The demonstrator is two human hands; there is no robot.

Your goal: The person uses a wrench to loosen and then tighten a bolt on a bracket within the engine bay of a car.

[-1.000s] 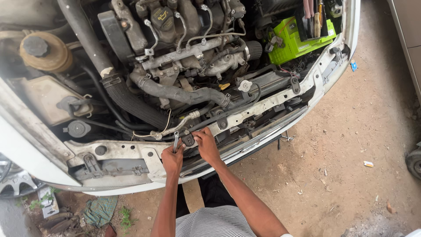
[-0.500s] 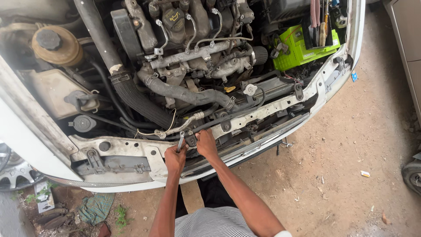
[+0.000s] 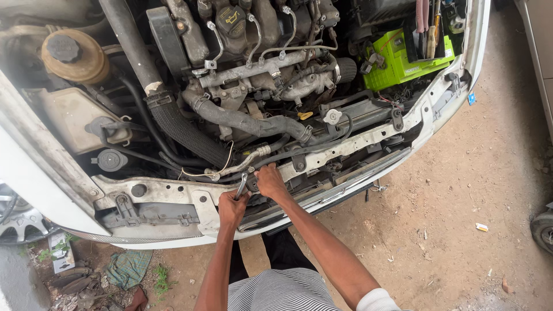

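Observation:
I lean over the open engine bay of a white car. My left hand (image 3: 232, 208) is closed around a small metal spanner (image 3: 241, 185) that points up at the white front cross panel (image 3: 173, 193). My right hand (image 3: 269, 182) sits just to its right, fingers pressed on a dark fitting on the same panel. Both hands almost touch. Behind them run a thick black ribbed hose (image 3: 184, 129) and a grey coolant hose (image 3: 247, 122).
A bright green battery (image 3: 400, 60) sits at the bay's far right, with tool handles (image 3: 426, 26) standing behind it. A brown-capped reservoir (image 3: 75, 55) is at the far left. A rag and scraps (image 3: 128, 268) lie on the dirt ground under the bumper.
Both hands stay at the same spot on the front panel, with the spanner still in my left hand. The view has shifted slightly.

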